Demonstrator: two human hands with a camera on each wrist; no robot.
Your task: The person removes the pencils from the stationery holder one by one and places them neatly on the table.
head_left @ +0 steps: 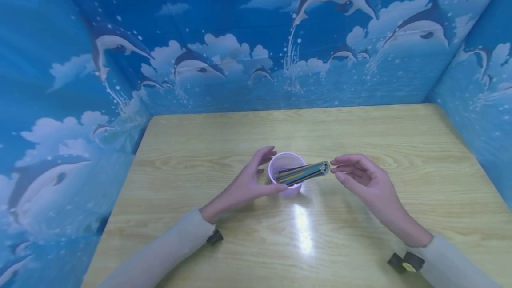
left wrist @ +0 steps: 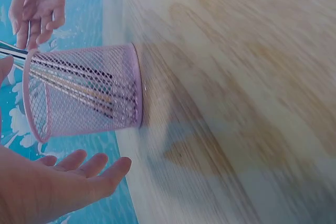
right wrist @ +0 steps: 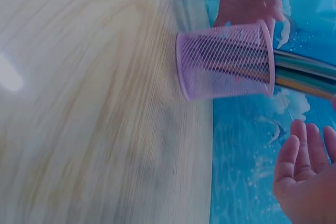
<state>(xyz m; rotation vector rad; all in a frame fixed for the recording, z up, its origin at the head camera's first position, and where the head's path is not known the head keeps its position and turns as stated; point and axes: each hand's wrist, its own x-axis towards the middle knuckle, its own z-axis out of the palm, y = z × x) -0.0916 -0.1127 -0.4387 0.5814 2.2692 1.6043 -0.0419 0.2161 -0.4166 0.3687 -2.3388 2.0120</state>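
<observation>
A pink mesh pen cup (head_left: 291, 191) stands upright on the table, and a bundle of thin pencils (head_left: 305, 174) leans out over its right rim. My left hand (head_left: 253, 180) curves loosely around the cup's left side, its thumb close to the near rim; the left wrist view shows a gap between its fingers (left wrist: 92, 165) and the mesh. Just right of the pencils' upper ends is my right hand (head_left: 374, 188), fingers slightly bent and apart, with nothing gripped. Through the mesh (right wrist: 226, 61), the lower parts of the pencils show at a slant.
The cup is near the middle of a light wood-grain table (head_left: 200, 146). Blue cloth walls (head_left: 240, 88) printed with dolphins and clouds rise along the back and both sides. A bright reflection lies on the tabletop in front of the cup.
</observation>
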